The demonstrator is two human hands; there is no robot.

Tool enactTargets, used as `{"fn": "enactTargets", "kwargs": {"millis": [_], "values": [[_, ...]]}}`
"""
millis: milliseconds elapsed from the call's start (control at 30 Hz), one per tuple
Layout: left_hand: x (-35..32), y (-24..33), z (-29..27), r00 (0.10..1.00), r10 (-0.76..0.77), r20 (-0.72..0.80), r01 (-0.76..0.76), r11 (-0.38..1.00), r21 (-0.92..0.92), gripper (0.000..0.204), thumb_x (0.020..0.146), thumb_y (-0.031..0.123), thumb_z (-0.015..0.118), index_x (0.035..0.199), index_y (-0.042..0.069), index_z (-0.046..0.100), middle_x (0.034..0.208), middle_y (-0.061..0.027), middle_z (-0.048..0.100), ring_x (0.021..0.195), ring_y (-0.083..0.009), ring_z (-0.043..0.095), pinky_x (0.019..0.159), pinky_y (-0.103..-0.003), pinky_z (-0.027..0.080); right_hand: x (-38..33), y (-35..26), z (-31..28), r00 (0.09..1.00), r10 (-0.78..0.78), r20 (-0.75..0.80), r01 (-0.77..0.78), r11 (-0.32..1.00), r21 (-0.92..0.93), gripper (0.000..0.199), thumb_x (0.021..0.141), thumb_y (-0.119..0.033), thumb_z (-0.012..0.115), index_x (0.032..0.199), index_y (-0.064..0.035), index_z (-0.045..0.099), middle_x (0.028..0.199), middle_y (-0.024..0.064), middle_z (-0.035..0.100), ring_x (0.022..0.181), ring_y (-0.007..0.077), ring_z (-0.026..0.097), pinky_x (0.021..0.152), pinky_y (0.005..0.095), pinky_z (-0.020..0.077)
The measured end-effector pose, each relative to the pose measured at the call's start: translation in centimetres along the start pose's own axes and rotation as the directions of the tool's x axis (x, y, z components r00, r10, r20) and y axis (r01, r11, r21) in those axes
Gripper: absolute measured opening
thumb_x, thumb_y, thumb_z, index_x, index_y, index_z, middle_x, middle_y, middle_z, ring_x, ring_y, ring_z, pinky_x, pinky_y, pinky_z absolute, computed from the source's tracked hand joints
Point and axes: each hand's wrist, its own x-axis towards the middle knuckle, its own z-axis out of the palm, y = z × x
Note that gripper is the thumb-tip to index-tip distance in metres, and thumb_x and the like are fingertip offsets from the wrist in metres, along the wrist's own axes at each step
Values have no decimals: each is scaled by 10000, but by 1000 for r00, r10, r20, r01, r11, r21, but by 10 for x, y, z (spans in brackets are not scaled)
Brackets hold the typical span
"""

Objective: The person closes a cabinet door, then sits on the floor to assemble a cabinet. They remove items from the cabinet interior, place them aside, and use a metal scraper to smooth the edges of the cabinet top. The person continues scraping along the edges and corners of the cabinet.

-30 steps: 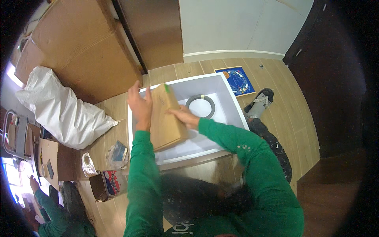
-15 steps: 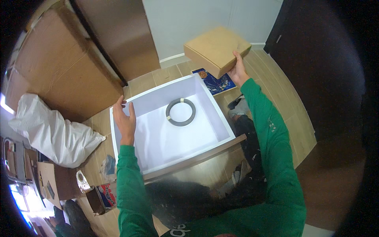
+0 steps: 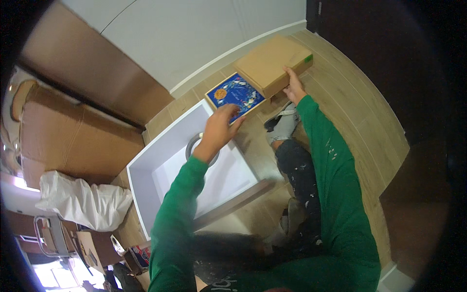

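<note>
In the head view, the cardboard box lies at the far end of the right arm, ahead of the person and to the right, near the foot of the wall. The right hand is the nearer one: its fingers grasp the box at its near side, thumb over the upper edge. The box's long axis appears to slant from near left to far right. Whether it rests on the floor or is held just above cannot be told.

The left hand is farther off, left of the box and nearer the person. Its fingers are released and loosely curved, with the thumb apart. They overlap the near edge of the blue framed panel, which lies between them and the box; contact is unclear. Below the left wrist, a grey ring sits in the white drawer, partly hidden.
</note>
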Motion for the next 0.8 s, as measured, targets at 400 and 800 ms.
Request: {"fn": "enactTargets", "kwargs": {"millis": [400, 800], "values": [[75, -107, 158, 856, -313, 411, -40, 753, 657, 374, 841, 250, 781, 1084, 16, 621, 1071, -209, 697, 980, -369, 720, 797, -474, 599, 8, 3, -25, 988, 27, -149, 12, 966, 258, 863, 797, -533, 778, 1506, -199, 417, 1474, 56, 495, 1331, 260, 461, 1101, 495, 337], [120, -131, 118, 896, -204, 395, -90, 787, 610, 382, 917, 260, 676, 1162, 2, 535, 1097, -263, 665, 978, -452, 684, 830, -526, 560, 27, 25, -36, 766, -167, -621, 225, 974, 16, 975, 808, -405, 820, 1487, 0, 249, 1433, 219, 465, 1350, 326, 446, 1109, 466, 384]]}}
